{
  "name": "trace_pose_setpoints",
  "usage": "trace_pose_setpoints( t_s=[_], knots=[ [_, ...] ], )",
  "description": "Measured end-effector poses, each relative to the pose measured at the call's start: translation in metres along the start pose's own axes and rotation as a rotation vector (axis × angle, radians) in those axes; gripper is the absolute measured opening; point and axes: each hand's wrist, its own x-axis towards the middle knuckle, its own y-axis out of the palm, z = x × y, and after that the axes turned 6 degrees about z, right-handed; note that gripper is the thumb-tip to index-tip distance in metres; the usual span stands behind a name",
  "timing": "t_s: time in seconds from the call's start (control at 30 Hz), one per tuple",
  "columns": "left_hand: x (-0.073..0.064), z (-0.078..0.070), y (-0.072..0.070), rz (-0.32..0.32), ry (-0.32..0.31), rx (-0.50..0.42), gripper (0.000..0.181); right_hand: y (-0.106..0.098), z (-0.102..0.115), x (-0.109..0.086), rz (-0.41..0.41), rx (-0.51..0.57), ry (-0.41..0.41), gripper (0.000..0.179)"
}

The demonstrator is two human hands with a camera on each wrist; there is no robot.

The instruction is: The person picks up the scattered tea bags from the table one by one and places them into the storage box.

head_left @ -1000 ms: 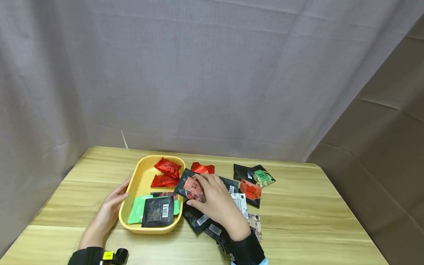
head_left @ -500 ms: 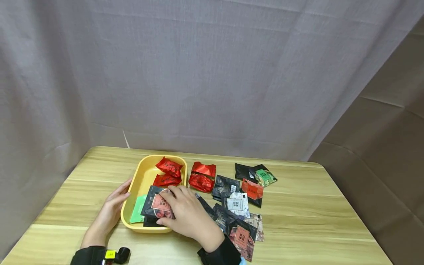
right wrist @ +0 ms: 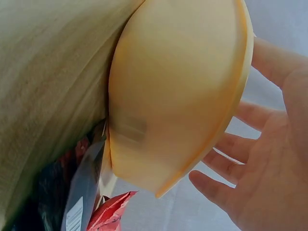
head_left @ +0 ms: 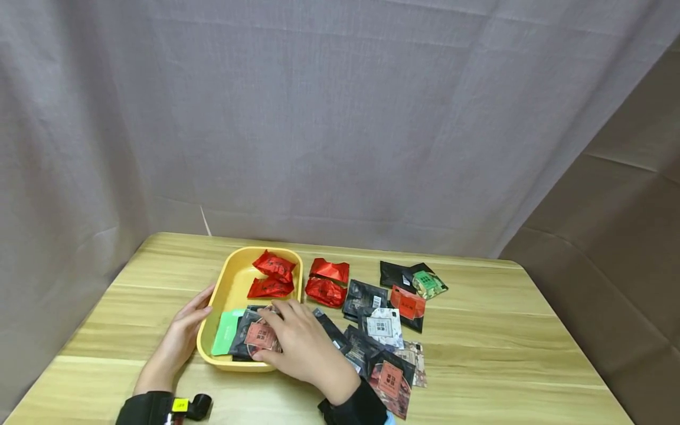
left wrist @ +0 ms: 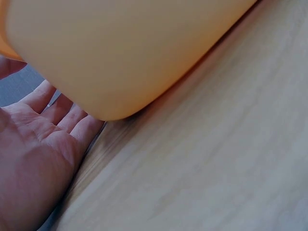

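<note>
A yellow tray stands on the table, with two red foil packets at its far end. My left hand rests against its left side, fingers extended along the outer wall. Over the near right rim reaches my right hand, fingers spread at a black sachet with a pinkish-red label. That sachet lies inside the tray on top of other dark sachets, partly hidden by the fingers. Beside it is a flat green packet. In the right wrist view the fingers pass over the tray's rim.
Right of the tray lie two more red packets and several dark sachets. Among them are a white-fronted sachet, one with an orange label and a green-labelled one. A grey curtain hangs behind the wooden table.
My right hand has carried the black sachet with the pinkish-red label leftward into the tray, where it now lies lower and flatter. My left hand has stayed at the tray's side.
</note>
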Motion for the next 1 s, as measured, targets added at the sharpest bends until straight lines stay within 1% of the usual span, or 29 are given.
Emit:
trace_pose_setpoints(
  t_s=[0.27,0.37,0.5,0.67,0.8,0.9,1.0],
  knots=[
    [-0.001,-0.001,-0.003,0.009,0.032,-0.017,0.057,-0.004,-0.002,0.0,0.009,0.024,0.001,0.066],
    [0.0,-0.001,-0.002,0.012,0.031,-0.023,0.058,-0.006,-0.006,0.0,0.019,0.043,0.025,0.061],
    [0.0,-0.001,0.0,0.0,0.011,-0.015,0.059,-0.008,-0.019,0.003,0.018,0.064,0.073,0.051],
    [0.002,-0.002,0.001,-0.012,0.005,-0.002,0.059,-0.017,-0.049,0.01,0.016,0.077,0.139,0.045],
    [0.003,-0.002,0.001,-0.005,0.012,0.004,0.058,-0.026,-0.081,0.02,0.031,0.088,0.226,0.045],
    [0.003,-0.002,0.002,-0.008,0.011,0.002,0.058,-0.029,-0.104,0.029,0.066,0.096,0.293,0.047],
    [0.003,-0.002,0.002,-0.011,0.003,-0.001,0.058,-0.029,-0.125,0.038,0.106,0.118,0.327,0.05]
  ],
)
